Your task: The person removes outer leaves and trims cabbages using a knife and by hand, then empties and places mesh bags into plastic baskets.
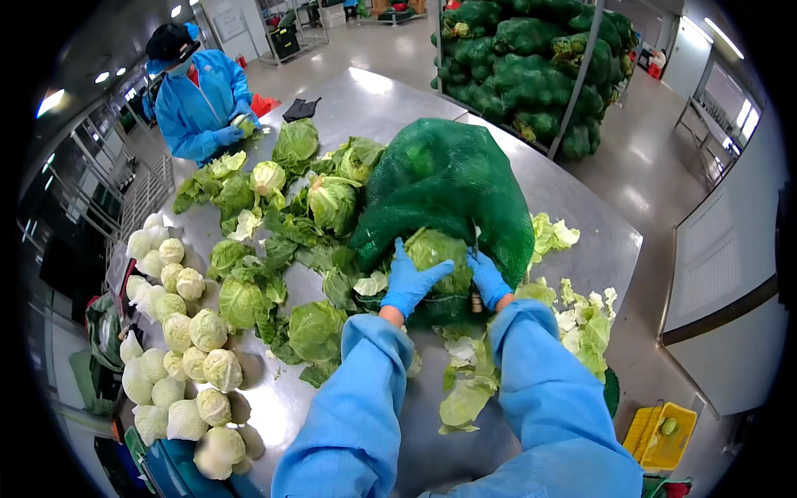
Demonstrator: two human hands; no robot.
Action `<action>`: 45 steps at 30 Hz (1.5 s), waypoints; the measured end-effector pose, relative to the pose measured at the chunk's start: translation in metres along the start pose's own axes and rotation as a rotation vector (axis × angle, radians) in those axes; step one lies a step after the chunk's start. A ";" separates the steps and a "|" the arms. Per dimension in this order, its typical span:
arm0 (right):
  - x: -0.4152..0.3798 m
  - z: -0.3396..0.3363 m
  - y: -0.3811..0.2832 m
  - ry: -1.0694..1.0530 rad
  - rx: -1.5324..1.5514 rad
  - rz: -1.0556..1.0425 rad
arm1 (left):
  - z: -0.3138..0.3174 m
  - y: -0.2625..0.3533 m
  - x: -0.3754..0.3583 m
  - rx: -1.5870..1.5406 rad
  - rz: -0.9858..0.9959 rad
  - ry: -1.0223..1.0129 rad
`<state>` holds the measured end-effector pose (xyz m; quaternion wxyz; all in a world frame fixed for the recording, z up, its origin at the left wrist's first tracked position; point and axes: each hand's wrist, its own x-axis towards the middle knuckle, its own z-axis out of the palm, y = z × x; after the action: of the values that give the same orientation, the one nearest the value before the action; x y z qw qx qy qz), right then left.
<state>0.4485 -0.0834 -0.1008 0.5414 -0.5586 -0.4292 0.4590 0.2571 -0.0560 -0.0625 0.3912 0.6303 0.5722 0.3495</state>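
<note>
A large green mesh sack (448, 170) of cabbages lies on the metal table, its mouth toward me. One green cabbage (437, 253) shows at that mouth. My left hand (408, 280), in a blue glove, grips the cabbage's left side with its thumb spread across the front. On the other side, my right hand (488, 278), also gloved, is closed round a knife (476, 300). The blade points up beside the cabbage and the handle end shows below the fingers. Part of the sack's rim lies under the cabbage.
Leafy cabbages (315, 330) and loose leaves are heaped to the left. Beyond them, pale trimmed cabbages (210, 329), some in white foam nets, line the table edge. Cut leaves (585, 328) lie right. Across the table (365, 104), a co-worker (199, 104) holds a cabbage. A yellow crate (662, 436) stands on the floor.
</note>
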 end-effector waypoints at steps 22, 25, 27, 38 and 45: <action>-0.275 0.082 -0.065 -0.777 0.059 0.012 | -0.101 -0.029 -0.376 -0.708 -0.654 0.090; -0.287 0.088 -0.070 -0.812 0.052 0.027 | -0.111 -0.003 -0.380 -0.017 -0.376 0.366; -0.295 0.095 -0.073 -0.805 0.043 0.110 | -0.113 0.027 -0.368 0.144 -0.014 0.494; -0.356 0.064 -0.030 -0.344 -0.341 0.072 | -0.110 0.018 -0.384 0.290 -0.138 0.075; -0.356 0.057 -0.061 -0.360 -0.542 -0.015 | -0.110 -0.007 -0.434 0.232 -0.173 0.349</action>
<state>0.3188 -0.4162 -0.0221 0.2919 -0.5891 -0.6286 0.4155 0.1127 -0.4770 -0.0168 0.2396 0.5498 0.7194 0.3504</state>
